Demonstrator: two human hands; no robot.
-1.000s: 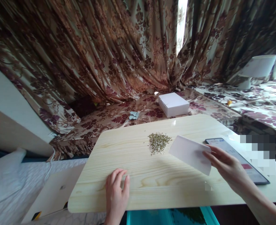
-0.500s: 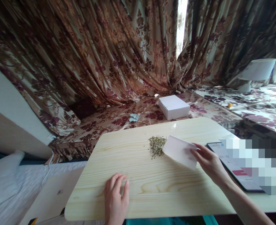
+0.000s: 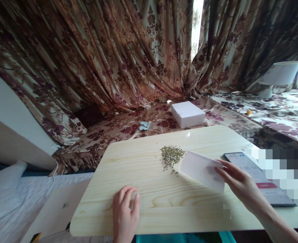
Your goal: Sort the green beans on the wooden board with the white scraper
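A white card or sheet of stiff paper is pinched at its right edge by my right hand. It tilts over the table, its left end low and close to a loose pile of small greenish-brown seeds or dried bits. A few of the bits trail toward the card. Whether the card touches the tabletop I cannot tell. My left hand rests on the front part of the wood-grain table, fingers slightly bent and thumb apart, holding nothing.
A large phone or tablet lies on the right of the table, partly pixelated. Behind the table are a white box and a pale blue cloth on a floral cover. A teal container shows under the front edge.
My right hand has drawn the card to the right and slightly nearer me, away from the pile. More of the pile's right side shows, with some bits spread there. My left hand stayed put.
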